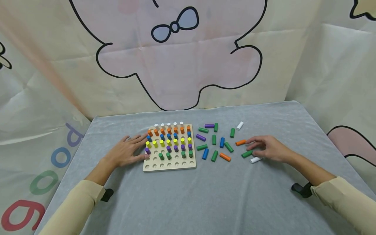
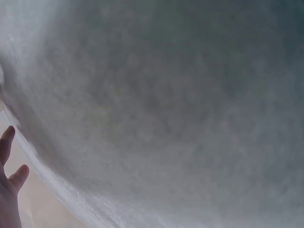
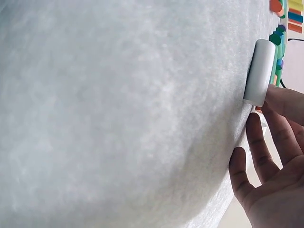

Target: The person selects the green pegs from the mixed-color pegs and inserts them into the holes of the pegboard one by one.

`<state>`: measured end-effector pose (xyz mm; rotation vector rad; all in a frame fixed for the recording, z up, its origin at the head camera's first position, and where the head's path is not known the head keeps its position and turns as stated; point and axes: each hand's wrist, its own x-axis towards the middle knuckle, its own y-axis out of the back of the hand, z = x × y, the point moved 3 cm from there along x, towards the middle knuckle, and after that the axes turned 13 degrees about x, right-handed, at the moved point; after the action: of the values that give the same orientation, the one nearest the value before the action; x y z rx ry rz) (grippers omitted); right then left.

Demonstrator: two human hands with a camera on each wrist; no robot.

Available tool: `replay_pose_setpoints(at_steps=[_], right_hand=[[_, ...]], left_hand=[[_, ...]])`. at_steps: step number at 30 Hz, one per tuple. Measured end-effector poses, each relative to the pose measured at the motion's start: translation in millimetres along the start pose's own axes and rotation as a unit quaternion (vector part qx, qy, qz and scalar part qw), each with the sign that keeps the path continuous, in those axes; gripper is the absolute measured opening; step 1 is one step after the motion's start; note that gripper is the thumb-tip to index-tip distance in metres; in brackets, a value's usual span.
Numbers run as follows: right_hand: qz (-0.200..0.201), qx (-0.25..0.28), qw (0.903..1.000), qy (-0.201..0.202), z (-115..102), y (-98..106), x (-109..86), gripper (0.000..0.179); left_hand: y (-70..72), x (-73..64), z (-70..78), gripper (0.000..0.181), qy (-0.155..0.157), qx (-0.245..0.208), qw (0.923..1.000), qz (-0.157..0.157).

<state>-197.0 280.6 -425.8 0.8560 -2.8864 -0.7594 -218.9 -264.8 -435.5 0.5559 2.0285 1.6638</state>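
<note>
A wooden pegboard (image 1: 173,168) holds rows of white, orange, blue, yellow, purple and green pegs; holes without pegs show, mostly toward the front. Against its left edge rests my left hand (image 1: 124,152), fingers spread and thumb at the near left side. My right hand (image 1: 270,148) is low over the cloth on the right, fingers loosely bent. Beneath its thumb lies a white peg (image 1: 255,160), close by the thumb in the right wrist view (image 3: 260,71). A green peg (image 1: 247,154) lies by the fingertips, and an orange peg (image 1: 241,142) just beyond them.
Between the board and my right hand, loose pegs lie scattered: several green ones, two blue (image 1: 222,142), two purple (image 1: 201,137) and another orange (image 1: 225,157). A second white peg (image 1: 240,125) lies farther back. Grey cloth (image 1: 182,202) covers the table; printed curtains (image 1: 176,75) surround it.
</note>
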Motion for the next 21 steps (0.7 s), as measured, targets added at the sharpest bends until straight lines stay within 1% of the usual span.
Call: replay_pose_setpoints(at_steps=[5, 7, 11, 21], right_hand=[[0.01, -0.023, 0.9997, -0.002, -2.2, 0.1, 0.7, 0.041], [0.013, -0.024, 0.9996, -0.005, -3.5, 0.0, 1.4, 0.041], [0.016, -0.014, 0.9998, -0.006, -7.3, 0.0, 2.7, 0.039], [0.019, 0.005, 0.9998, 0.01, -16.3, -1.0, 5.0, 0.036]], left_hand=[[3.6, 0.8, 0.8, 0.083, -0.001, -0.004, 1.0, 0.0], [4.3, 0.8, 0.9, 0.083, 0.0, -0.005, 1.0, -0.001], [4.0, 0.9, 0.7, 0.084, -0.001, -0.005, 1.0, -0.003], [2.8, 0.6, 0.6, 0.085, -0.001, -0.005, 1.0, -0.002]])
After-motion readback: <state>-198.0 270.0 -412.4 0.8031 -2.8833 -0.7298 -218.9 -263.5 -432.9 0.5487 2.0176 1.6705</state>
